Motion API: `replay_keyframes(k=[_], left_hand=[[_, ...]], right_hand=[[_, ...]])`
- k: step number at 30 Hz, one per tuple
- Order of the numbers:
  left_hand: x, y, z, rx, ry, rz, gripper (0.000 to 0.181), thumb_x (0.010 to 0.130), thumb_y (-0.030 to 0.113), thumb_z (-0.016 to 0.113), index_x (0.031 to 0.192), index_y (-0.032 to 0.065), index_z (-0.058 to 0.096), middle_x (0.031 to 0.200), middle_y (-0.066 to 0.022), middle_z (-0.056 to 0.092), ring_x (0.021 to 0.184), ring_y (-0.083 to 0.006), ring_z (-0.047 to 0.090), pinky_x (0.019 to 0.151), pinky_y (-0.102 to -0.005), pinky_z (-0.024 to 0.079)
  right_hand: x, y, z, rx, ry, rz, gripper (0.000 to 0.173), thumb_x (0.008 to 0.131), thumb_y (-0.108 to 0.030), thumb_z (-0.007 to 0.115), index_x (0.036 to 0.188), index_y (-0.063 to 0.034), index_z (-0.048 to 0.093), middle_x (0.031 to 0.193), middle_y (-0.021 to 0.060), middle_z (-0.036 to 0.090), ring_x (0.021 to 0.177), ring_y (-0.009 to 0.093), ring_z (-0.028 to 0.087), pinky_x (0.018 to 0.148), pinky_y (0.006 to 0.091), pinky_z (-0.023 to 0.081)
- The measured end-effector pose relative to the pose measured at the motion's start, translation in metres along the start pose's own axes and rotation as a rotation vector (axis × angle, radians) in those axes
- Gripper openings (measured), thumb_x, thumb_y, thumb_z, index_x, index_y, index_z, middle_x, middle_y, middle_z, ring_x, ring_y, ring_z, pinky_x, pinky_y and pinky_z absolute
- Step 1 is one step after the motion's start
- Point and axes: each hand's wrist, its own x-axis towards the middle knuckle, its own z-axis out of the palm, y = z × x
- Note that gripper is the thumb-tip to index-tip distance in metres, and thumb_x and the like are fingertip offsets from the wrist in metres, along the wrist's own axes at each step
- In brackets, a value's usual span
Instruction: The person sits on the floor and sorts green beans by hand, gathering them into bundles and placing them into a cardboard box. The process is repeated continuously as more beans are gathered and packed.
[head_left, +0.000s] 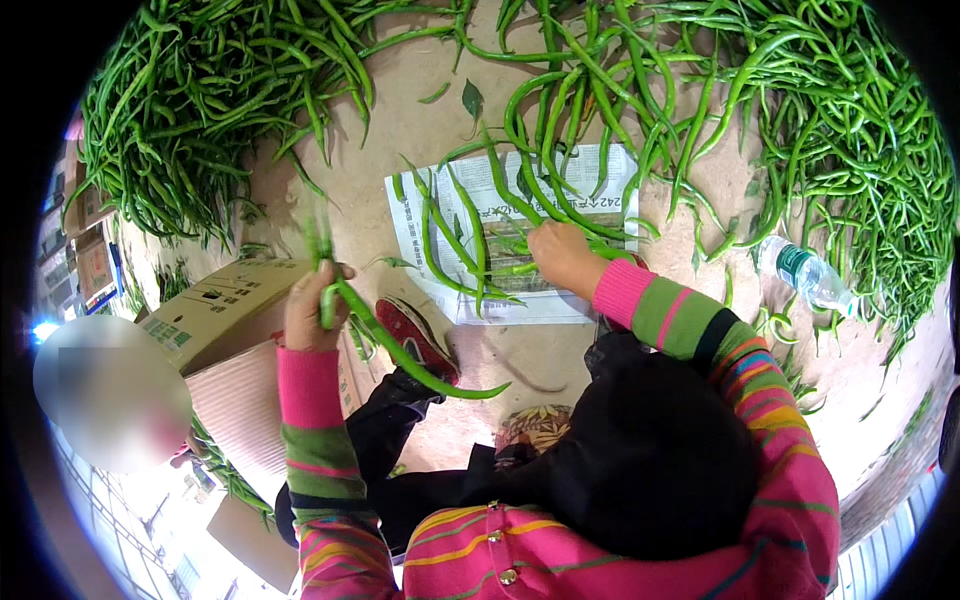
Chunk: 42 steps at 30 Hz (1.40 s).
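My left hand (309, 311) is raised beside an open cardboard box and grips several long green chilli peppers (405, 358). One long pepper sticks out toward the lower right, its tip curving over the floor. Over a sheet of newspaper (442, 304) on the ground, my right hand (564, 255) touches a loose bunch of green peppers (471, 214). Its fingers curl downward, but the fingertips are hidden, so a grip cannot be made out. Several peppers lie across the sheet, some reaching past its far edge.
The cardboard box (232, 315) stands left of my red shoe (416, 337). Large pepper heaps lie at the far left (202, 97) and along the right (847, 135). A clear plastic bottle (806, 274) lies on its side at the right. At the left edge, another person's face is blurred.
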Motion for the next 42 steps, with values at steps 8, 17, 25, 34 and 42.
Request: replay_keyframes(k=[8,17,25,34,42], left_hand=[[0.080,-0.089,0.021,0.448,0.112,-0.061,0.029,0.081,0.028,0.058,0.078,-0.0009,0.061,0.053,0.0019,0.042,0.045,-0.0073,0.037,0.041,-0.0228,0.029],[0.039,-0.063,0.021,-0.148,-0.019,0.131,0.026,0.085,0.016,0.053,0.099,-0.0050,0.054,0.057,0.0032,0.039,0.050,-0.0049,0.034,0.045,-0.0188,0.029],[0.008,-0.035,-0.017,-0.263,0.126,0.161,0.029,0.088,0.022,0.048,0.105,-0.0007,0.048,0.054,0.0045,0.035,0.045,-0.0049,0.032,0.042,-0.0192,0.026],[0.000,-0.066,0.011,-0.222,0.145,0.062,0.031,0.086,0.023,0.050,0.103,-0.0021,0.047,0.053,0.0048,0.033,0.041,-0.0055,0.030,0.039,-0.0198,0.025],[-0.001,-0.079,0.042,-0.237,0.040,0.007,0.026,0.087,0.023,0.050,0.100,0.0008,0.051,0.052,0.0055,0.032,0.043,-0.0055,0.032,0.041,-0.0201,0.028]], right_hand=[[0.002,-0.002,-0.011,0.000,-0.021,-0.116,0.009,0.063,-0.004,0.056,0.070,-0.0044,0.062,0.071,0.0141,0.061,0.071,0.028,0.060,0.060,0.0379,0.049],[-0.044,-0.035,-0.137,0.760,0.045,-0.438,0.019,0.063,-0.009,0.064,0.079,-0.0003,0.056,0.079,0.0132,0.050,0.081,0.029,0.054,0.071,0.0351,0.042],[-0.005,-0.005,-0.118,1.893,0.045,0.195,0.018,0.077,-0.015,0.062,0.082,0.0015,0.059,0.075,0.0091,0.061,0.065,0.015,0.059,0.063,0.0294,0.049],[0.081,0.015,-0.061,0.864,0.389,0.155,0.041,0.067,-0.026,0.068,0.092,0.0033,0.056,0.079,0.0170,0.061,0.070,0.026,0.060,0.063,0.0328,0.046],[0.090,0.165,-0.140,-0.200,0.428,0.362,0.014,0.072,-0.009,0.050,0.075,-0.0073,0.063,0.076,0.0129,0.062,0.069,0.031,0.060,0.059,0.0414,0.048]])
